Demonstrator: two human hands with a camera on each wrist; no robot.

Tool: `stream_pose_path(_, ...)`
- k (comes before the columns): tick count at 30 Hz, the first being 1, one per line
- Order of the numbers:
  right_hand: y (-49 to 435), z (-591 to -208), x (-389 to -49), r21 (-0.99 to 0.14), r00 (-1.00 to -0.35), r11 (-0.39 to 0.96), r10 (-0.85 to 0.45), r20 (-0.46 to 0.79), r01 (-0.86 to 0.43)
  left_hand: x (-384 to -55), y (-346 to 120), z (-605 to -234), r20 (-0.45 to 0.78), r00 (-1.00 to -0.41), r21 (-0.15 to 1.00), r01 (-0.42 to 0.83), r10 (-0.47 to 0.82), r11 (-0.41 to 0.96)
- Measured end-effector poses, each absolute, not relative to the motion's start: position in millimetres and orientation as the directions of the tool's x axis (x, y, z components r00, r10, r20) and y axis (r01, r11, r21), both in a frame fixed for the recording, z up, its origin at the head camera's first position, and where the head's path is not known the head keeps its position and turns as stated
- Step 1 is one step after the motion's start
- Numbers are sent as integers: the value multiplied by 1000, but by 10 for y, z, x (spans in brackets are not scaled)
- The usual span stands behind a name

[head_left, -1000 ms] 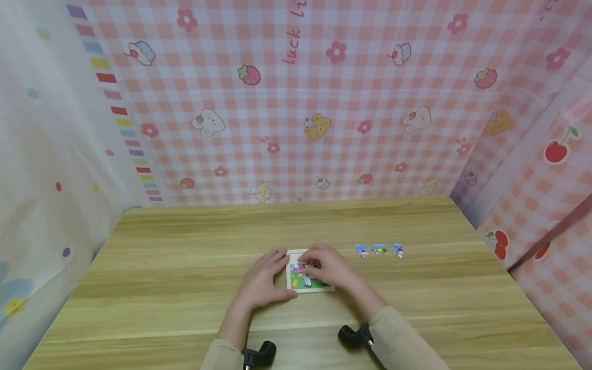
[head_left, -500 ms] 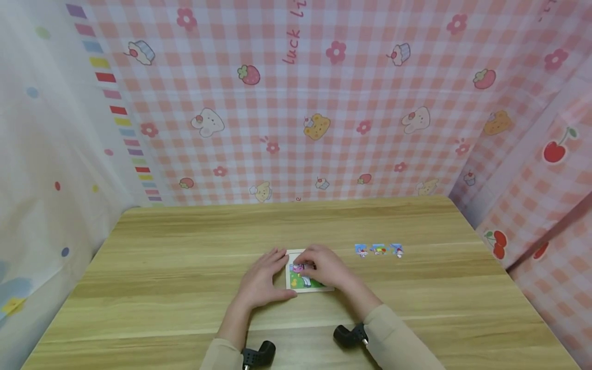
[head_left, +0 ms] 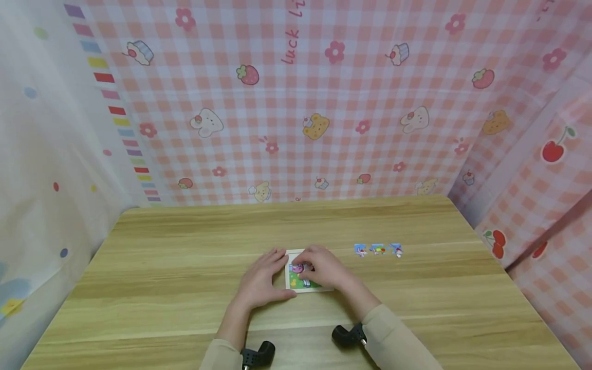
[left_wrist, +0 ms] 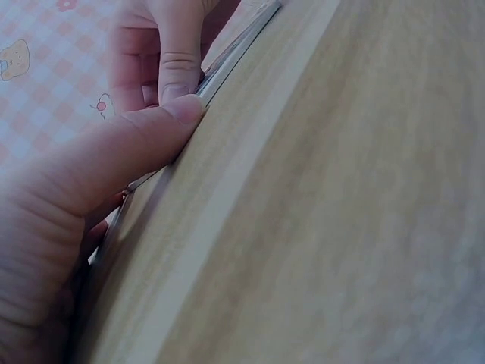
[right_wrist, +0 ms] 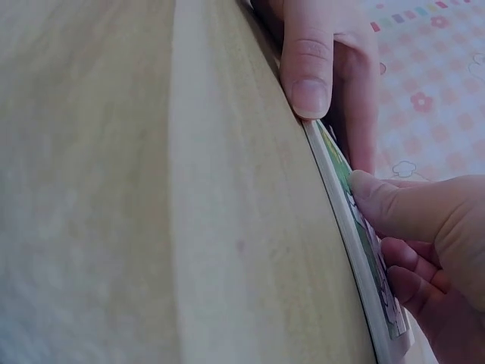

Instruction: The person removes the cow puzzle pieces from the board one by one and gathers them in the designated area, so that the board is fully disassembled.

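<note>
A small jigsaw puzzle board (head_left: pixel 314 290) with a pale rim lies flat on the table, its picture showing green grass and a pink animal figure. My left hand (head_left: pixel 262 280) holds its left side, fingers at the far corner and thumb on the near edge; that thumb (left_wrist: pixel 174 114) also shows in the left wrist view. Over the picture, my right hand (head_left: pixel 324 268) pinches a puzzle piece (head_left: pixel 297 269) with pink on it, at the board's left part. The right thumb (right_wrist: pixel 375 199) rests on the picture in the right wrist view. My right hand hides the board's right part.
Three loose puzzle pieces (head_left: pixel 378 250), mostly blue, lie in a row to the right of the board. The wooden table (head_left: pixel 185 246) ends at a pink checked curtain (head_left: pixel 277 103) behind. Black camera mounts (head_left: pixel 349 335) sit at both wrists.
My right hand has shifted slightly left over the board, still pinching the puzzle piece. The left hand and the loose pieces stay where they were.
</note>
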State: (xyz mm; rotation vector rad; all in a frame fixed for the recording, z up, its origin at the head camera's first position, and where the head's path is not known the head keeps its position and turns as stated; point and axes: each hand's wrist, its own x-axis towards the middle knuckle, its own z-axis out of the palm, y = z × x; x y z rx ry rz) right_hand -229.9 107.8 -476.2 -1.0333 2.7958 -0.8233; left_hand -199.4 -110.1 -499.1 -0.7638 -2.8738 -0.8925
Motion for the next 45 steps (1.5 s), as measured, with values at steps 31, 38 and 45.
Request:
stream_pose_path(31,1013,-4740,-2256,-479,-774,644,-619,133,-597,-1983,-1106,-4993,176,-881,520,462,438,719)
stream_pose_path(38,1005,-4729,-2250,-480,-781,655,-615,111,-584,-1981,-1103,-4995,170,-884,526,456,436,718)
stream_pose_path(45,1006,-4756,-2253,-465,-778,652,-612,144,-599,-1986,-1101,-4991,170,-882,528,458,440,715)
